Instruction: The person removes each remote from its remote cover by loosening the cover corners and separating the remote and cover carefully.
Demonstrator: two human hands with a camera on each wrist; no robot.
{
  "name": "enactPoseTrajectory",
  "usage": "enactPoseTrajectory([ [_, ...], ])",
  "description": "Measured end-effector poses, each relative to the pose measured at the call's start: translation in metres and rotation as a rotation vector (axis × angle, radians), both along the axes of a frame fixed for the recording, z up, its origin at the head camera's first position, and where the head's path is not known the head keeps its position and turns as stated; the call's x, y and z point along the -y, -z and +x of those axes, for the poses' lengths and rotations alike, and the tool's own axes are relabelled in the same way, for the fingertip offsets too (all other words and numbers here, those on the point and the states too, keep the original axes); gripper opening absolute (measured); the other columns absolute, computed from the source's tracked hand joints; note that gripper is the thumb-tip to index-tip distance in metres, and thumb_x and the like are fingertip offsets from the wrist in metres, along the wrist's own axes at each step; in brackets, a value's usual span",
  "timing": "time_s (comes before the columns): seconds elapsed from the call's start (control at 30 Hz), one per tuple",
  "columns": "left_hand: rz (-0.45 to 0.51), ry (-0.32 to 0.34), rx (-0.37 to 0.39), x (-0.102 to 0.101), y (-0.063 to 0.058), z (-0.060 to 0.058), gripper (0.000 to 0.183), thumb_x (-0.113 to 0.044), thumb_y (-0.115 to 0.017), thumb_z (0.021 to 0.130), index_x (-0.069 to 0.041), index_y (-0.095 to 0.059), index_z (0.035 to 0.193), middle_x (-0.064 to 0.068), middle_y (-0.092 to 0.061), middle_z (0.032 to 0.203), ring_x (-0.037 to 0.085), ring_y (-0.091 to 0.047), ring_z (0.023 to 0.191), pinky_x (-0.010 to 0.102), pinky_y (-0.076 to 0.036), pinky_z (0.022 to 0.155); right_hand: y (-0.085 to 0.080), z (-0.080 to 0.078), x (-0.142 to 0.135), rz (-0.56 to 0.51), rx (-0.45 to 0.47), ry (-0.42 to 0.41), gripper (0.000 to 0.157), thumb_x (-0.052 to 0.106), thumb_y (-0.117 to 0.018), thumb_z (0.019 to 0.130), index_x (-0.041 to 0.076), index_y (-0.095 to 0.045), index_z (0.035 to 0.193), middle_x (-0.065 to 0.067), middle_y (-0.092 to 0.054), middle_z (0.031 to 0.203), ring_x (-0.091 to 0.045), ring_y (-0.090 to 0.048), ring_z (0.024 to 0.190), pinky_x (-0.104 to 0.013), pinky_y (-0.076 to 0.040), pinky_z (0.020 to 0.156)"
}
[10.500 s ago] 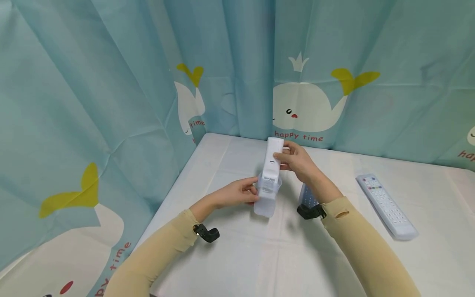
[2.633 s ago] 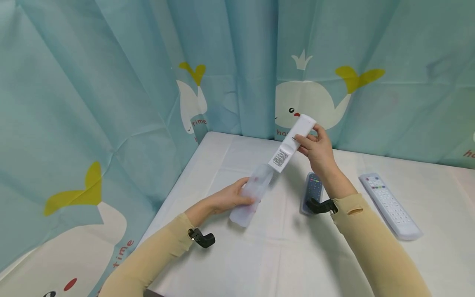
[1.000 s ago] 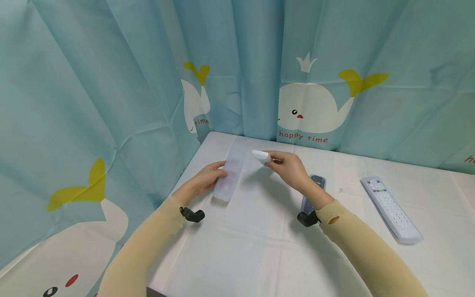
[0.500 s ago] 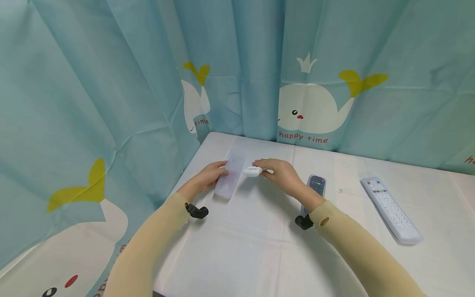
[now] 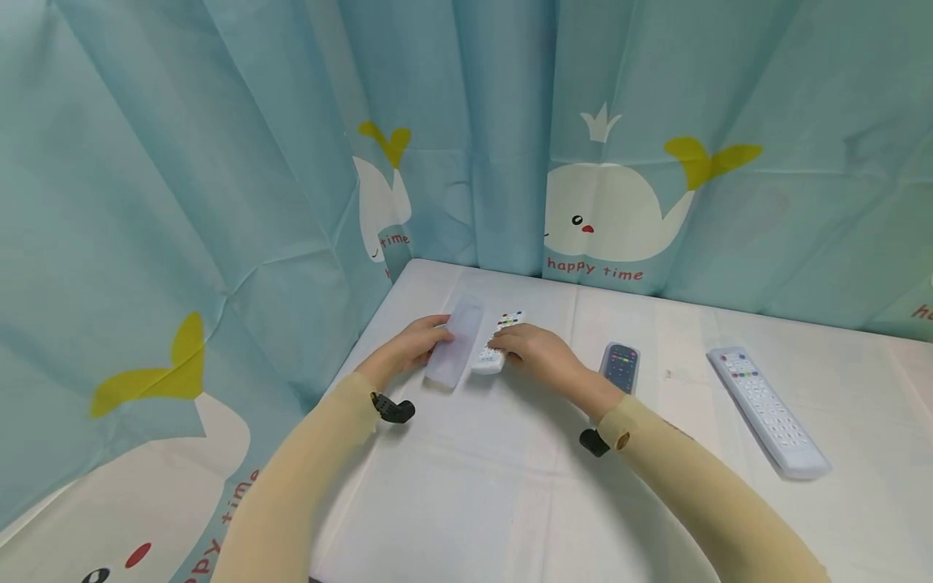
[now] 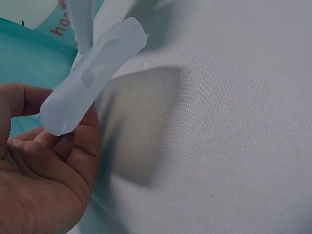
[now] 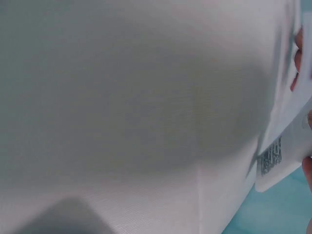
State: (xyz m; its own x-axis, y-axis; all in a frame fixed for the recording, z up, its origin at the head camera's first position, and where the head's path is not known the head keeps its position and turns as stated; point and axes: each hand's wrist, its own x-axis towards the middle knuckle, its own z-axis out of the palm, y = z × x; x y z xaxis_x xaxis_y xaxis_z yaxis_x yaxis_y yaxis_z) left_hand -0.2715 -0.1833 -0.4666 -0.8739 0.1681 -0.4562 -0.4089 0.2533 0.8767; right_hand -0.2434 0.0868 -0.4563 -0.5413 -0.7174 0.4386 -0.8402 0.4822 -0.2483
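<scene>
A translucent silicone remote cover [image 5: 456, 340] slants over the far left of the white table. My left hand [image 5: 410, 346] pinches its left edge; the left wrist view shows thumb and fingers around the near end of the cover [image 6: 100, 68]. Just right of it, a white remote control [image 5: 487, 356] has its buttons facing up, colored ones at the far end. My right hand [image 5: 543, 356] grips it from the right, fingers over the button side. In the right wrist view the back of the remote [image 7: 287, 156] shows a printed code, with fingertips [image 7: 308, 168] at its edge.
A dark remote in a clear cover [image 5: 621, 368] lies by my right forearm, partly hidden. Farther right lies a white remote in a clear cover [image 5: 765, 413]. A blue curtain [image 5: 496, 162] hangs along the table's back and left edges.
The white remote, partly inside the cover at first, came out of it. My right hand then turned it buttons up and lowered it beside the cover. My left hand moved the cover left.
</scene>
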Motion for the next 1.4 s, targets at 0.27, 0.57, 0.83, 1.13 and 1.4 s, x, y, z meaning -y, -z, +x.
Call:
enactPoseTrajectory([
  [0.27,-0.033,0.046,0.001,0.001,0.000,-0.001,0.068,-0.013,-0.059,0.099,-0.011,-0.031,0.161,0.017,-0.038,0.159,0.031,-0.046,0.138,0.049,-0.043,0.109,0.006,0.005,0.004,0.134,-0.027,0.033,0.025,-0.001,-0.077,0.089,0.005,-0.071,0.112,-0.008,-0.071,0.115,-0.026,-0.065,0.111,-0.039,-0.054,0.093],
  [0.57,-0.138,0.122,-0.038,-0.001,-0.002,0.000,0.066,-0.012,-0.057,0.102,-0.010,-0.029,0.162,0.017,-0.032,0.162,0.031,-0.040,0.143,0.050,-0.040,0.112,0.015,0.006,0.006,0.276,-0.129,-0.010,0.023,-0.008,-0.069,0.091,0.007,-0.069,0.109,-0.009,-0.068,0.116,-0.026,-0.064,0.111,-0.037,-0.056,0.089],
  [0.83,-0.402,0.240,-0.235,-0.005,-0.008,0.001,0.063,-0.007,-0.059,0.099,0.001,-0.035,0.157,0.008,-0.049,0.093,0.018,-0.049,0.084,0.030,-0.045,0.074,0.017,0.007,0.007,0.275,-0.168,-0.043,0.022,-0.006,-0.073,0.088,0.006,-0.067,0.106,-0.009,-0.068,0.115,-0.027,-0.063,0.112,-0.038,-0.055,0.091],
  [1.13,-0.761,0.297,-0.376,-0.014,-0.007,0.004,0.060,-0.013,-0.063,0.098,0.003,-0.042,0.153,0.013,-0.053,0.106,0.024,-0.052,0.097,0.037,-0.047,0.085,0.020,0.007,0.007,0.331,-0.171,-0.033,0.016,-0.001,-0.071,0.093,0.006,-0.066,0.107,-0.009,-0.067,0.117,-0.026,-0.063,0.112,-0.036,-0.054,0.092],
  [1.4,-0.787,0.291,-0.378,-0.014,-0.006,0.006,0.059,-0.016,-0.064,0.100,0.002,-0.044,0.152,0.012,-0.050,0.104,0.024,-0.051,0.095,0.036,-0.045,0.081,0.022,0.008,0.002,0.331,-0.107,-0.010,0.015,-0.002,-0.066,0.097,0.006,-0.065,0.109,-0.009,-0.066,0.121,-0.025,-0.062,0.114,-0.035,-0.055,0.091],
])
